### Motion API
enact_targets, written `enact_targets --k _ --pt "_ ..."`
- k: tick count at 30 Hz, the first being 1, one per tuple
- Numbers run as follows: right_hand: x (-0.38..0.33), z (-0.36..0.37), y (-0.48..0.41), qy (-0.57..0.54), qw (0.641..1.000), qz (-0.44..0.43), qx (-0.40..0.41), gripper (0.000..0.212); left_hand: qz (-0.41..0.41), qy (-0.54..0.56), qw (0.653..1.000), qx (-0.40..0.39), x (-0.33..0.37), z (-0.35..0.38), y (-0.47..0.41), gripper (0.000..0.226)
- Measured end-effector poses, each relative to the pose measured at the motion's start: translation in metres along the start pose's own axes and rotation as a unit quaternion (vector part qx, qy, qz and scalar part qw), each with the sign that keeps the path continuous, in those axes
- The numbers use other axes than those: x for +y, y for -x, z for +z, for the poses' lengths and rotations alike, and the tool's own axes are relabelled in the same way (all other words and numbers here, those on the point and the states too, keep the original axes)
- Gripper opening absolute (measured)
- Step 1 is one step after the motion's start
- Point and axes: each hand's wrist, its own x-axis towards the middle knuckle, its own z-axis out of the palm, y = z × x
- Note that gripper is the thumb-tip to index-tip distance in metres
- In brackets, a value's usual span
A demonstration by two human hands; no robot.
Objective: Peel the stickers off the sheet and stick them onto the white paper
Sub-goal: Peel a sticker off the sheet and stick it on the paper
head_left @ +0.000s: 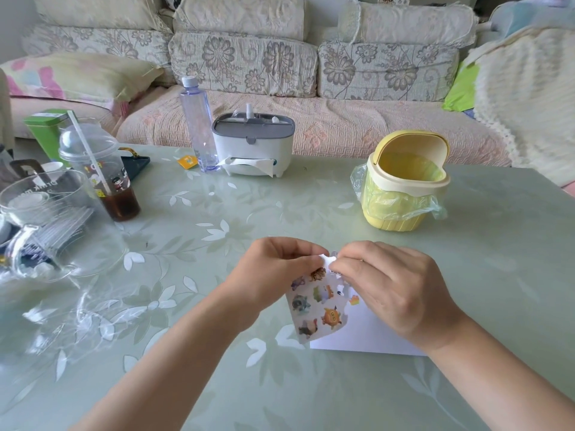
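A sticker sheet (314, 306) with several cartoon animal stickers hangs above the table, held up at its top edge. My left hand (273, 275) pinches the sheet's top left corner. My right hand (389, 284) pinches a sticker at the sheet's top right, where the backing shows empty cut-outs. The white paper (364, 334) lies flat on the table beneath my right hand, partly hidden by it. One small colourful sticker (354, 300) sits on the paper near the sheet's right edge.
A yellow mini bin (404, 188) with a plastic liner stands beyond my right hand. At the back are a tissue box (253, 144) and a water bottle (199, 126). A cup with a straw (102, 175), a glass jug (46, 219) and clear plastic wrap (62, 321) crowd the left.
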Motion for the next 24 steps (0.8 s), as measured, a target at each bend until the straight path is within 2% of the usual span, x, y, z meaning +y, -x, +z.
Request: enact_targets --k 6,13,18,22,24 --pt "-0.003 0.005 0.003 -0.040 0.999 0.026 0.001 0.005 0.013 -0.045 0.999 0.012 -0.001 -0.004 0.000 0.009" --pt "0.000 0.008 0.003 -0.021 0.999 0.026 -0.004 0.004 -0.016 -0.058 0.998 0.030 0.001 -0.002 0.001 0.011" --pt "-0.001 0.010 0.005 -0.012 1.000 0.011 -0.021 0.008 -0.033 -0.069 0.996 0.050 -0.002 0.003 0.001 0.017" --pt "-0.001 0.009 0.006 0.007 1.000 -0.006 -0.021 0.021 -0.048 -0.082 0.994 0.052 -0.005 0.005 -0.002 0.018" --pt "-0.003 0.008 0.006 0.019 1.000 -0.012 -0.015 0.018 -0.055 -0.084 0.993 0.070 -0.007 0.005 -0.005 0.021"
